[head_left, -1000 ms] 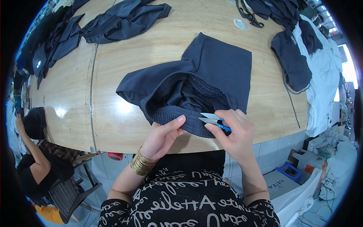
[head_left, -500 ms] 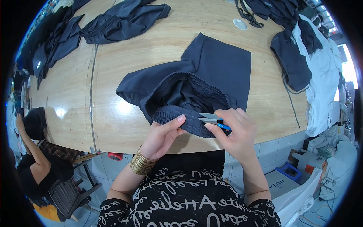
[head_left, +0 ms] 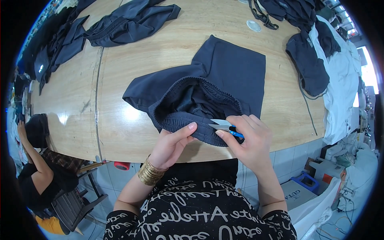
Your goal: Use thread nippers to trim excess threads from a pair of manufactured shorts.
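Observation:
Dark navy shorts [head_left: 239, 68] lie on the table in front of me, legs pointing away and the elastic waistband [head_left: 172, 121] opened toward me. My left hand [head_left: 170, 144] pinches the near edge of that waistband, thumb on top and fingers hidden beneath. Between the thumb and fingers of my right hand [head_left: 254, 138] is a small pair of thread snips [head_left: 219, 122] with blue handles. Its blades point left, slightly apart, over the gathered waistband beside my left thumb. Whether a thread lies between them is too small to tell.
The wooden table [head_left: 132, 146] has a seam on the left. More dark garments lie at the far left [head_left: 132, 22] and far right [head_left: 308, 64], beside white cloth [head_left: 344, 88]. A person [head_left: 40, 172] sits at the left by a chair [head_left: 74, 206]. Boxes [head_left: 298, 192] stand at the lower right.
The snips' blades have come slightly closer together. Both hands and the shorts stay in nearly the same place.

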Tool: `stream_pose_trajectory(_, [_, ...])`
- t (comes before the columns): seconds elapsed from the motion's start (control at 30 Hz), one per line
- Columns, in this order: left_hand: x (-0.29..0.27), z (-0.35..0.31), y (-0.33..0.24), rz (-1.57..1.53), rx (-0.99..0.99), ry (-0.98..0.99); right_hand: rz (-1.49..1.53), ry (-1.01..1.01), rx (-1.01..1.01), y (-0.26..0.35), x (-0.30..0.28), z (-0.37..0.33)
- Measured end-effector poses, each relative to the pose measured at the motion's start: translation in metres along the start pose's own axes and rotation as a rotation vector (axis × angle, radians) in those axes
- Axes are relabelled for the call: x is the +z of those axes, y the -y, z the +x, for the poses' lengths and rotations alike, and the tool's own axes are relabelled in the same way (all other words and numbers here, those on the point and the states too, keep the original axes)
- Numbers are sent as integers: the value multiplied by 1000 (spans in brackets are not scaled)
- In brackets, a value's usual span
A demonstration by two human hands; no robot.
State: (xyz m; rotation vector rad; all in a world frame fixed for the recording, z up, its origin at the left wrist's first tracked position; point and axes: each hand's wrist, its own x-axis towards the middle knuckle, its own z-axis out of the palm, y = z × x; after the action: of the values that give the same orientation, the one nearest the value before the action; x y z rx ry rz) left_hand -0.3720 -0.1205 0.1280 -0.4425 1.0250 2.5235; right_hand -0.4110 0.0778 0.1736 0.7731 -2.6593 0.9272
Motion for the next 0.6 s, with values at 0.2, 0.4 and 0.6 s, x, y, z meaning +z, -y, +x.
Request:
stream_pose_trajectory(0.2, [-2,1,4,-4,16,-13,310,49,234,0,4,-4])
stream_pose_trajectory(0.4, [-2,1,3,-1,20,-23,584,113,390,8,9,-2])
stream_pose_trajectory(0.6, [3,0,2,30,50,-46,487,186,338,5,8,4])
